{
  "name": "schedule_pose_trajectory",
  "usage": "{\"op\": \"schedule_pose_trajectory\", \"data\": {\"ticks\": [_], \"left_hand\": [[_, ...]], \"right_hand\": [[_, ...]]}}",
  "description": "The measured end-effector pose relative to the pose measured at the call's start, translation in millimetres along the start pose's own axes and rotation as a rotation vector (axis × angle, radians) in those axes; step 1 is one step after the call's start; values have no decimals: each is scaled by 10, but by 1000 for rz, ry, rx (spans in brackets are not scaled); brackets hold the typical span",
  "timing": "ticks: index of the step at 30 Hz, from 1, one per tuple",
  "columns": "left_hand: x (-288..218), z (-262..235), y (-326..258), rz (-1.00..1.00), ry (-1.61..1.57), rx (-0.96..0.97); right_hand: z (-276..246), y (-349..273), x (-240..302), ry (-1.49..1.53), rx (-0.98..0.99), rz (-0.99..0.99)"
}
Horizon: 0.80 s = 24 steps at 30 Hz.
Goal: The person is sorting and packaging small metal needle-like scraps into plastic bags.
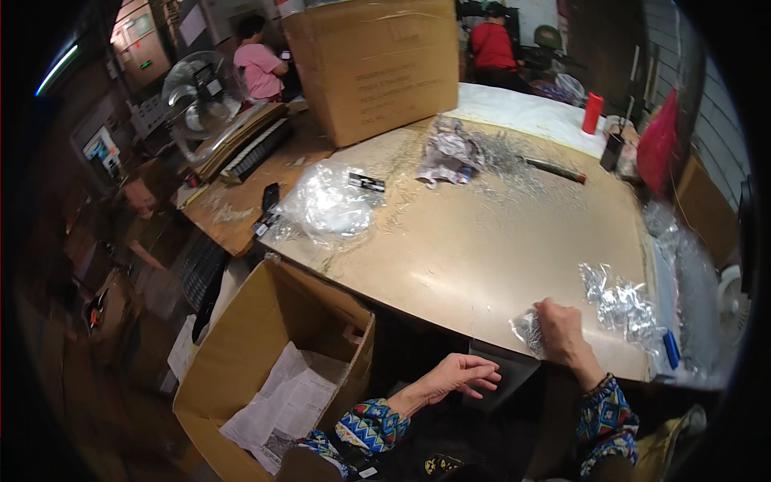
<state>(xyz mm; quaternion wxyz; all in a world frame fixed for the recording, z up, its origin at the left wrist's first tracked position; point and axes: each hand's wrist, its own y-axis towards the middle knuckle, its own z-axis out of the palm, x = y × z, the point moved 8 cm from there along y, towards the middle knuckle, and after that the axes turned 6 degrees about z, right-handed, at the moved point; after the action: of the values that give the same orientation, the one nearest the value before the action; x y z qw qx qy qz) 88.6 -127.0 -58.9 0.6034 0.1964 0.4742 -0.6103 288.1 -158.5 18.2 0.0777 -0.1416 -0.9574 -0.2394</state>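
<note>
My right hand point(562, 333) is closed on a small clear plastic bag point(527, 331) with shiny silvery contents, near the front edge of the table point(450, 257). What exactly lies inside the bag is too small to tell. Off to its left, my left hand point(462, 377) hangs in front of the table edge, fingers stretched out and holding nothing. More small clear bags point(622, 305) with silvery contents lie in a heap beyond my right hand. Farther back, thin metal pieces point(514, 157) are strewn beside a crumpled printed sheet point(450, 154).
An open cardboard box point(233, 337) with paper inside stands at lower left. A large closed carton point(373, 72) sits at the back. Clear plastic bags point(325, 205) lie on the table's left. A blue marker point(671, 349) lies at right. Two people sit farther off.
</note>
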Motion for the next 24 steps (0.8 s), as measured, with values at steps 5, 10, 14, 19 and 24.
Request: {"op": "schedule_pose_trajectory", "data": {"ticks": [5, 10, 14, 19, 24], "left_hand": [[-192, 23, 193, 96, -221, -45], [-389, 30, 180, 242, -310, -137], [-396, 60, 224, 236, -336, -163], [-357, 88, 188, 211, -333, -138], [-390, 205, 217, 168, -470, -100]], "right_hand": [[-53, 174, 492, 551, 91, -5], [-181, 287, 482, 873, 202, 203], [-280, 158, 542, 761, 289, -119], [-182, 124, 260, 1252, 371, 265], [-178, 133, 385, 924, 373, 218]]}}
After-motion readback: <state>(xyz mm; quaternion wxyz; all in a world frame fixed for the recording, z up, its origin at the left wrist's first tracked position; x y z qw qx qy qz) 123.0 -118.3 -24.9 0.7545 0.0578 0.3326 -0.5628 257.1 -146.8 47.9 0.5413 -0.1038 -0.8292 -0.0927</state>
